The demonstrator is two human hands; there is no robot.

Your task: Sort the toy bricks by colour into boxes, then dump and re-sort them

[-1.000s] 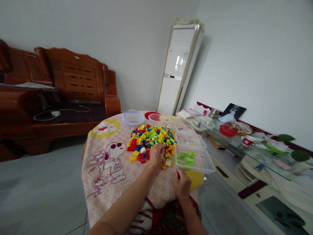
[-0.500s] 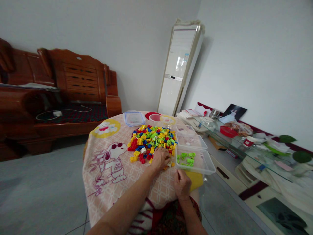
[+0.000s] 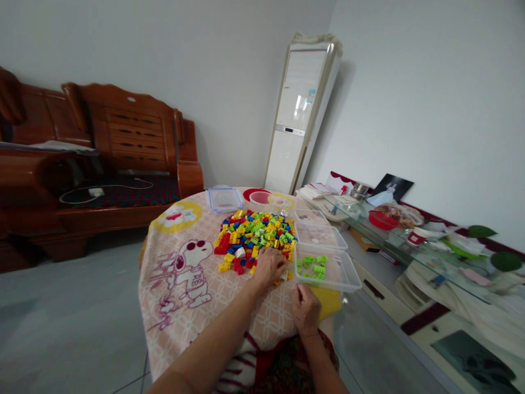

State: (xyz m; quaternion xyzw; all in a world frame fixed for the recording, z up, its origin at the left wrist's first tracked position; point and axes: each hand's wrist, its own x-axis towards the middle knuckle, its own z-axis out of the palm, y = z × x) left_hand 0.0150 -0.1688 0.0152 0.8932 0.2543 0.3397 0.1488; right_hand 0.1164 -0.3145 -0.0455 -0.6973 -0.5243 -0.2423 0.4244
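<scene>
A heap of small coloured building bricks [image 3: 254, 235] lies on a round table covered with a pink cartoon-dog cloth [image 3: 184, 268]. My left hand [image 3: 268, 267] rests on the near edge of the heap with its fingers curled over bricks; what it grips is hidden. My right hand [image 3: 305, 309] sits closed on the cloth just below a clear plastic tray [image 3: 348, 276] that holds several green bricks [image 3: 314, 266].
Two more clear trays [image 3: 328, 236] stand behind the green one. A blue-rimmed lid [image 3: 223, 198] and a red-rimmed bowl [image 3: 259, 196] sit at the table's far side. A wooden sofa [image 3: 94, 158] is left, a standing air conditioner [image 3: 299, 115] behind, a cluttered glass shelf [image 3: 410, 235] right.
My left hand has drawn back from the middle of the heap toward its near right edge, closer to the green-brick tray. My right hand has stayed where it was.
</scene>
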